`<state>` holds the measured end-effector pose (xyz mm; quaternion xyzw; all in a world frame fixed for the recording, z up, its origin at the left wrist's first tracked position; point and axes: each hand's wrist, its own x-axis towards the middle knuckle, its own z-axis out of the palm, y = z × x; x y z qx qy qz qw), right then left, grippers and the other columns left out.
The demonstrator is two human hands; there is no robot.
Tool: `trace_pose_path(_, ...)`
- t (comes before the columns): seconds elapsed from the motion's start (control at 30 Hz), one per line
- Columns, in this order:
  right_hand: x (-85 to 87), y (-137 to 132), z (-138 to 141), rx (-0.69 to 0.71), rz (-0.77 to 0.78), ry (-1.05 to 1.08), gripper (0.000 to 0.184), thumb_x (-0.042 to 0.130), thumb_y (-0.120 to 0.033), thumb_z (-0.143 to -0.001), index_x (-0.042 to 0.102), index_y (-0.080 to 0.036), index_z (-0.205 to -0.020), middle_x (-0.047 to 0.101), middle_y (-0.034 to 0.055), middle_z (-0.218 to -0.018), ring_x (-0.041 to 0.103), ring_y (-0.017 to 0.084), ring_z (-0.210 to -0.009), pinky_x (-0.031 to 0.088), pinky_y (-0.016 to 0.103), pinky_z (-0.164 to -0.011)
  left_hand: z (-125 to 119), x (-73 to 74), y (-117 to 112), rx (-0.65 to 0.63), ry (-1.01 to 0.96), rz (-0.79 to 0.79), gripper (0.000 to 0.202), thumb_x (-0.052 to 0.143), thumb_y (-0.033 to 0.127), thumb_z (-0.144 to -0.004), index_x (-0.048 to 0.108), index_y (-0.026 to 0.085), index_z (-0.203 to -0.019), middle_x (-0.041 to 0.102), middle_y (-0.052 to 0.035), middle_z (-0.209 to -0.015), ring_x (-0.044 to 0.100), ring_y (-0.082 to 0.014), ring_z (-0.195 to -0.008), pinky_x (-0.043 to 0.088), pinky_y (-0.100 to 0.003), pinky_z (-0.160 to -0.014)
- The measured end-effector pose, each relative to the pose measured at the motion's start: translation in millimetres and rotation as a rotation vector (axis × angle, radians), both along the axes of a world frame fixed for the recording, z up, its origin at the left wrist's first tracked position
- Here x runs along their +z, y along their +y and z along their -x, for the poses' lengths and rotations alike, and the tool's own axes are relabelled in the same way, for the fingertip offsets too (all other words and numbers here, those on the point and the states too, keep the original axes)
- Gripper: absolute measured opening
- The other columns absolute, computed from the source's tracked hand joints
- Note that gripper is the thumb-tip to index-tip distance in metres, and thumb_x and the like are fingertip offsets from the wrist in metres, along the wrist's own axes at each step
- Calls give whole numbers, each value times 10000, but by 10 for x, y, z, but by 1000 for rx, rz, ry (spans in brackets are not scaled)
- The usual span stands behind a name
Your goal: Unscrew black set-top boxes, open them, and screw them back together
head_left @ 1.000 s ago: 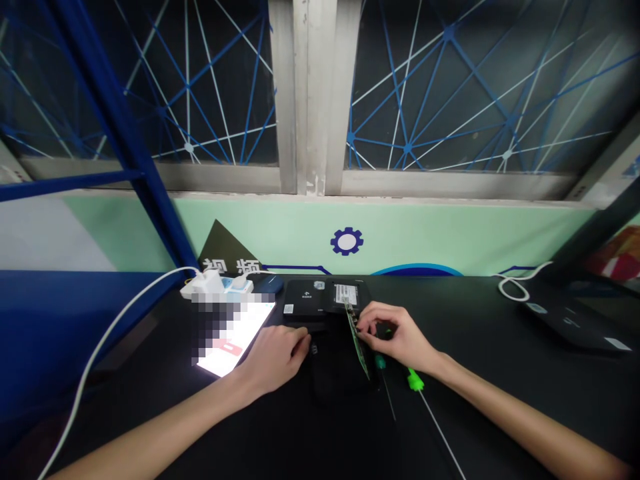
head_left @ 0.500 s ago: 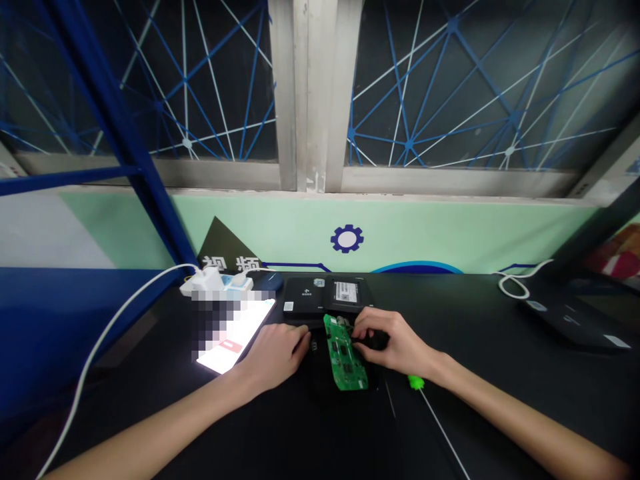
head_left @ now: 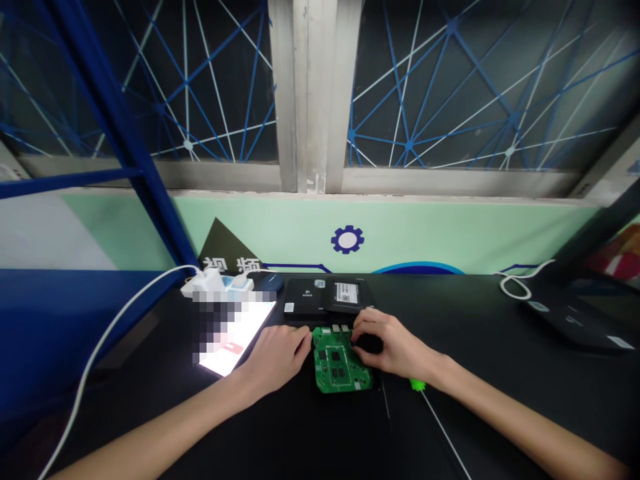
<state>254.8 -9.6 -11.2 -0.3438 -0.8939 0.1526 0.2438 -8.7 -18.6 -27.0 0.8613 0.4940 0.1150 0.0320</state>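
A green circuit board (head_left: 337, 367) lies nearly flat in front of me, its chips and metal ports facing up. My right hand (head_left: 393, 341) pinches it at the right edge, thumb and fingers closed. Beside the board's upper left corner is my left hand (head_left: 280, 353), fingers curled and thumb tip close to or touching the corner. What lies under those fingers is too dark to make out. Just behind the board are a black flat case (head_left: 305, 297) and a second black device (head_left: 345, 293) with a white label.
A lit phone-like screen (head_left: 235, 340) lies left of my left hand. Behind it stands a power strip (head_left: 240, 285) with a white cable (head_left: 95, 347). Below my right wrist is a bright green piece (head_left: 417, 385) on a thin pale line. Another black case (head_left: 575, 325) lies far right.
The circuit board has turned from a steep tilt to nearly flat, its left side swinging down and left. My right hand moved slightly left with it; my left hand stayed about in place.
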Motion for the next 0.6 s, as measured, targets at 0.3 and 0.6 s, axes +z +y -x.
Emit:
trace_pose_path(0.3, 73, 6, 1, -12, -37, -118, 74, 659, -183, -834, 682, -207, -901, 639, 45, -916, 552, 221, -874, 464, 361, -787, -13, -31, 5, 16, 13, -15, 383, 328, 284, -1035, 512, 189, -713, 603, -4, -614, 506, -145, -500, 132, -304, -511)
trace_pose_path(0.6, 92, -20, 27, -22, -46, -164, 65, 648, -174, -840, 671, -204, -893, 646, 43, -923, 545, 223, -875, 446, 368, -808, -14, -47, 9, 20, 10, -32, 380, 335, 283, -1032, 490, 190, -698, 570, 3, -585, 469, -136, -470, 110, -303, -516)
